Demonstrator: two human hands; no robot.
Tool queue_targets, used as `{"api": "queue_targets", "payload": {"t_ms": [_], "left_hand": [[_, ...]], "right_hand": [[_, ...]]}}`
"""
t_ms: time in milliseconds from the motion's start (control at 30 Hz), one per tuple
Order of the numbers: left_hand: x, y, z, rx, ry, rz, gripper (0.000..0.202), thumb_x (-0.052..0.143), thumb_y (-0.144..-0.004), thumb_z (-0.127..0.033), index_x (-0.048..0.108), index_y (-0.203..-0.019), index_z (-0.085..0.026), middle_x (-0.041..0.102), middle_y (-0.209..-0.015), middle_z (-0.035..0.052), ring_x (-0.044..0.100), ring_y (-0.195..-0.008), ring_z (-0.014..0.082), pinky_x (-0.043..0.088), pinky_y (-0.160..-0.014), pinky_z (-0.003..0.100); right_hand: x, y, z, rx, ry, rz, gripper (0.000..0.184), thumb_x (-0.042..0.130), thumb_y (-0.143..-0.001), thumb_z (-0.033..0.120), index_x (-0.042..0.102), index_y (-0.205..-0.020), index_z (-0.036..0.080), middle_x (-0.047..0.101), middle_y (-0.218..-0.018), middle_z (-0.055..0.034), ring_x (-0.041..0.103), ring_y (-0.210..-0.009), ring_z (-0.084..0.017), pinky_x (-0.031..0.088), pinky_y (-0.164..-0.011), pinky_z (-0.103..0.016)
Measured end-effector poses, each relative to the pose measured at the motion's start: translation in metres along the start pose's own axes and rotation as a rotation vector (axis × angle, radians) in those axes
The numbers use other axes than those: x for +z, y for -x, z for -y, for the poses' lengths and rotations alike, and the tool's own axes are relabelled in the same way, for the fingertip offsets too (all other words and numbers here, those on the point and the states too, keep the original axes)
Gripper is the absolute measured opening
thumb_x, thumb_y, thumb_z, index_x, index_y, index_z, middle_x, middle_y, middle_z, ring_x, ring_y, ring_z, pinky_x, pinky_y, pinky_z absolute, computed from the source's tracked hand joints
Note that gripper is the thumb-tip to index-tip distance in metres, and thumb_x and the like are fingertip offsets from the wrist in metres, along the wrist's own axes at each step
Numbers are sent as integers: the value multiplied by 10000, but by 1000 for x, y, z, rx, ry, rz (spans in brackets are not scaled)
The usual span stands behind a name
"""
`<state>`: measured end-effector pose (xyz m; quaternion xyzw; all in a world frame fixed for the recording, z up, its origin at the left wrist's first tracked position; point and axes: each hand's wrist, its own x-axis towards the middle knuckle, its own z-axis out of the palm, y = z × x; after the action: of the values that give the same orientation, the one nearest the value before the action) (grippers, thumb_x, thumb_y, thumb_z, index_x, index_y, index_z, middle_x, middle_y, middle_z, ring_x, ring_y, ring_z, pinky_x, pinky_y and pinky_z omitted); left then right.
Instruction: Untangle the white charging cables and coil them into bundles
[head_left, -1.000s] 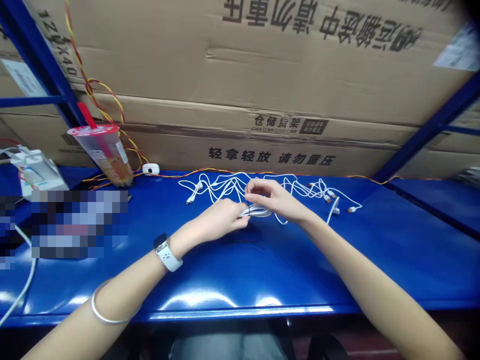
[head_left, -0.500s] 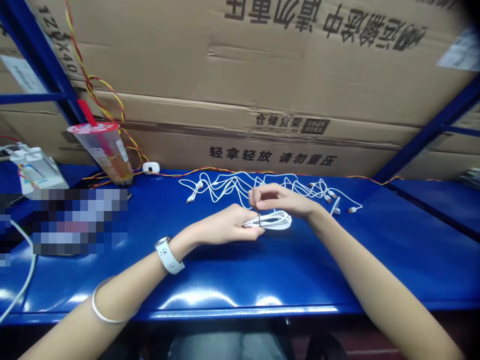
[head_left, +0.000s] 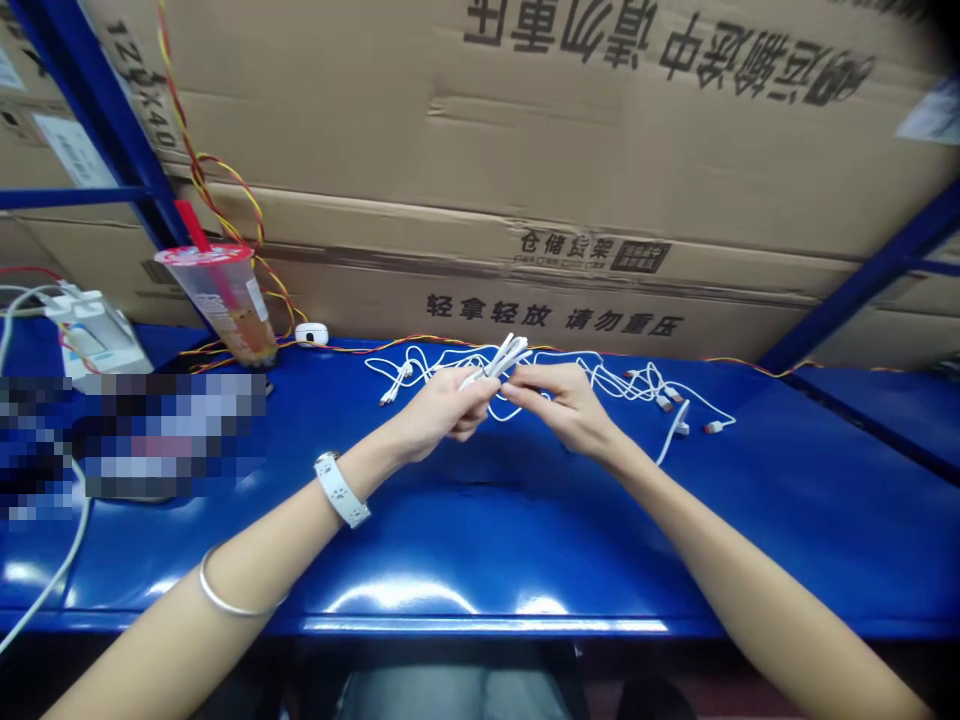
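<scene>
A coiled white charging cable (head_left: 508, 358) is gripped in my left hand (head_left: 441, 408), its loops sticking up and away past the thumb. My right hand (head_left: 559, 400) is closed in a pinch right beside the coil, its fingertips meeting my left thumb. What lies between those fingertips is too small or hidden to make out. The dark tie seen around the coil earlier does not show now. Behind both hands, loose white cables (head_left: 626, 383) with USB plugs lie tangled on the blue tabletop (head_left: 525, 530).
Left of the hands stand a drink cup (head_left: 229, 305) with a red straw, a white earbud case (head_left: 311, 334) and a white charger block (head_left: 97, 335). Large cardboard boxes (head_left: 480, 150) form a wall behind. A red-yellow twisted wire (head_left: 360, 347) runs along the back edge.
My left hand has turned the coil from lying sideways to pointing up and away. My right hand has moved from above the coil to beside it, fingertips now at my left thumb.
</scene>
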<state>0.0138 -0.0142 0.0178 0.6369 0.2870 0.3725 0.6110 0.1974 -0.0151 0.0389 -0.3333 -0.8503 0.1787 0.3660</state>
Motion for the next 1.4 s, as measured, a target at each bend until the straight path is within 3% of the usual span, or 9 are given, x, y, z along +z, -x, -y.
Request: {"api": "queue_targets", "payload": {"t_ms": [100,300,467,600,733,867,1033,1200,1400], "left_hand": [[-4,-1,0,54,-160,9,326,481,-855,-492,380,-769,-194,299,-556,-88,258,-426,39,235,-422,190],[-8,-4,-2,284,-930,-142,228,420,-887,-337,481,-753,-163,533,-664,-2,495,-616,120,365,-586,241],[2,-4,0,93,-1341,-274,236,374,-928,-316,525,-970,-140,659,-849,117,631,-752,220,411,-642,283],[-1,-3,6,9,-1451,-272,243,352,-931,-296,525,-998,-140,671,-883,137,645,-774,234,415,-649,290],[-11,-8,12,36,-1320,-367,229,350,-914,-297,519,-841,-161,631,-756,86,585,-677,195,369,-603,279],[-13,-11,9,34,-792,-336,313,376,-896,-368,362,-635,-194,441,-562,-13,395,-500,103,282,-493,235],[-6,-5,-3,-189,-111,-93,320,468,-847,-394,279,-661,-215,203,-536,-90,139,-406,43,114,-381,184],[-5,-1,-8,-252,7,8,335,491,-839,-373,274,-642,-210,192,-545,-89,119,-410,32,85,-363,170],[-6,2,-8,-313,19,107,355,499,-848,-414,289,-651,-207,204,-551,-90,124,-416,28,74,-368,170]], "right_hand": [[3,2,7,0,48,-38,431,485,-890,431,470,-545,172,398,-538,12,349,-529,-103,288,-544,-253],[11,6,7,30,91,-82,375,501,-884,373,559,-580,162,420,-506,17,349,-488,-94,270,-528,-253],[33,9,7,130,85,-205,370,483,-895,353,512,-574,169,411,-505,21,342,-489,-99,261,-522,-253],[46,13,21,40,164,-116,346,428,-924,308,466,-604,181,461,-555,5,376,-513,-109,289,-550,-252],[35,11,30,-43,298,-230,335,424,-927,295,431,-607,193,456,-551,-4,391,-515,-117,303,-561,-259],[10,5,13,-52,382,-449,321,462,-921,316,454,-623,198,473,-556,0,423,-525,-125,333,-576,-266],[4,1,-13,-182,489,-228,163,479,-923,289,556,-815,194,587,-773,-49,526,-731,-183,388,-689,-313],[11,2,-12,-295,570,-187,178,482,-926,265,600,-1042,198,592,-983,-109,521,-912,-234,406,-772,-374],[2,0,-7,-336,467,-194,111,566,-886,262,673,-871,243,574,-1107,-85,469,-1079,-259,385,-916,-438]]}}
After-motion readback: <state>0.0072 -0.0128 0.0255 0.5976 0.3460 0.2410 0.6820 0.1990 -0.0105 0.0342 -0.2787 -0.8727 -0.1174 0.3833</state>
